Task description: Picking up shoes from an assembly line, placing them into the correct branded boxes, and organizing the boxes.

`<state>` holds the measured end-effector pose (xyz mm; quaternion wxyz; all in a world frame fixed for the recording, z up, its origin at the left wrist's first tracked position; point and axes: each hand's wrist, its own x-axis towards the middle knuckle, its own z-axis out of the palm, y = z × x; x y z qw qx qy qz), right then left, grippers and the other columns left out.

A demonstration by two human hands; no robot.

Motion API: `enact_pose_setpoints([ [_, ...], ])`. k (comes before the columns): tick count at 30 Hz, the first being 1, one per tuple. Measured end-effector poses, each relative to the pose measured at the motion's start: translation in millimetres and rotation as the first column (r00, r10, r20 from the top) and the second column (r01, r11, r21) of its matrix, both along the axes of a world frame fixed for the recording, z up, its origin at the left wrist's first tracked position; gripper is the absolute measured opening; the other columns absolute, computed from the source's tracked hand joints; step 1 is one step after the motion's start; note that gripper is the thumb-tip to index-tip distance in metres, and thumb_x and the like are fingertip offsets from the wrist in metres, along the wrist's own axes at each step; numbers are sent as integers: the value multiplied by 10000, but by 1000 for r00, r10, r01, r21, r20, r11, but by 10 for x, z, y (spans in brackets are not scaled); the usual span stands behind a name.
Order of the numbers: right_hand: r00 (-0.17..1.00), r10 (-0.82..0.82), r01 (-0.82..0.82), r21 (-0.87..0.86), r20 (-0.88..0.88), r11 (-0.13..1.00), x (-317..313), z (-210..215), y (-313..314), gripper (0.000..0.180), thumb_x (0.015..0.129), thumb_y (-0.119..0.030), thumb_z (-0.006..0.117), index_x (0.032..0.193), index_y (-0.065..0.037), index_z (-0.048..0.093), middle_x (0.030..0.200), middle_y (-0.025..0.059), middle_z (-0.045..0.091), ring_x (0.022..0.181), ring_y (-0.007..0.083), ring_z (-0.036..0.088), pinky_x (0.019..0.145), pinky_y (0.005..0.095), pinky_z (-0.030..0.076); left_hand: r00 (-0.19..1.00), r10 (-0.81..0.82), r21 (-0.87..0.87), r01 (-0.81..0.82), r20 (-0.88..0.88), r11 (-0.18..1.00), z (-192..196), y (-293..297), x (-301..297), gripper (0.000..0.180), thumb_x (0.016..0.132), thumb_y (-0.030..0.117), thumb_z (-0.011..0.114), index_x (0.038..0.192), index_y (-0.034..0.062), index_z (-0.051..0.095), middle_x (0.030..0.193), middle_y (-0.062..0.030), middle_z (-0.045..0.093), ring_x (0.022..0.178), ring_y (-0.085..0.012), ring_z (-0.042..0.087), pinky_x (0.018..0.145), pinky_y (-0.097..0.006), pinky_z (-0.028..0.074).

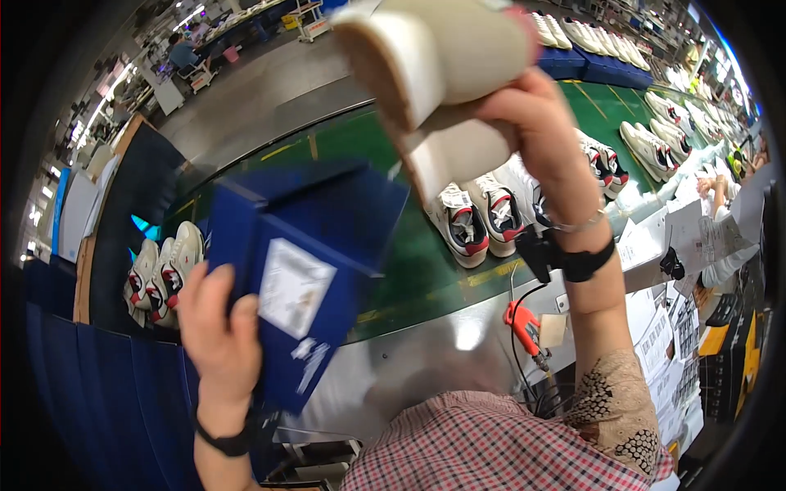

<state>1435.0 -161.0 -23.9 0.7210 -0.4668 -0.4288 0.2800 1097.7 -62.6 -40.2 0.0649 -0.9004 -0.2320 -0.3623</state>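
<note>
From the head view, my left hand (pixel 219 327) holds a dark blue shoe box (pixel 307 270) by its near end, fingers wrapped round the corner beside the white label, the box tilted with its open top facing up and away from me. My right hand (pixel 536 123) is raised high, closed around a pair of pale shoes (pixel 446 74) pinched together, soles toward the camera; they hang above and to the right of the box, not touching it.

To handle this well, I judge that I should keep the box mouth steady and turned toward the shoes, and keep the pair pressed flat together so that neither slips from my grip. A firmer left thumb on the box end would stop it from twisting.

My right forearm rises almost straight up from the lower edge, wrist bent forward, a black band and a thin bracelet at the wrist. My left forearm comes up short, the wrist cocked back, also banded in black.

Beyond my hands runs a green conveyor belt (pixel 426 262) carrying white sneakers with red and dark trim (pixel 483 221), fronted by a steel counter (pixel 426 360) with an orange tool (pixel 524 323) on it. More sneakers (pixel 160 274) sit at the left, near stacked blue boxes (pixel 98 393).
</note>
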Motion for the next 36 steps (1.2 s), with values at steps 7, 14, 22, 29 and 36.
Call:
enact_pose_setpoints([
  [7,792,-433,365,235,431,901,-360,-93,-38,370,645,44,593,1014,22,586,889,39,622,788,93,571,693,227,465,882,-225,-56,222,-414,973,-1520,229,405,381,701,86,560,1081,107,580,1136,-125,492,921,-265,490,718,-362,413],
  [14,508,-305,371,115,805,922,-629,-1245,824,295,632,-126,636,925,-115,605,729,103,564,654,300,579,590,393,477,951,-126,-327,28,-284,944,-986,199,-295,345,667,77,689,1000,47,600,1178,-177,503,1075,-347,488,927,-416,402],
  [22,278,369,251,-438,887,863,-1142,-1876,1661,315,725,-219,530,1025,-208,627,885,123,630,865,291,613,751,403,475,414,903,657,-713,112,245,1156,-343,-2455,565,708,174,737,1213,75,504,1297,-178,436,1205,-396,381,998,-478,325],
  [29,822,-456,553,-285,340,783,-689,-2333,1527,486,799,-279,625,1162,23,508,1056,195,574,949,277,577,813,346,450,139,968,537,-844,211,4,1579,-1226,-3799,621,798,344,667,1286,36,440,1332,-179,413,1245,-333,379,1010,-420,329],
  [36,957,40,-231,-674,-286,702,-727,-2675,1533,820,795,-674,414,1410,-159,247,1436,51,296,1293,275,275,953,546,271,228,913,393,-916,339,83,1423,-1185,-4097,561,848,347,622,1258,3,456,1295,-145,440,1218,-273,399,1018,-361,305],
])
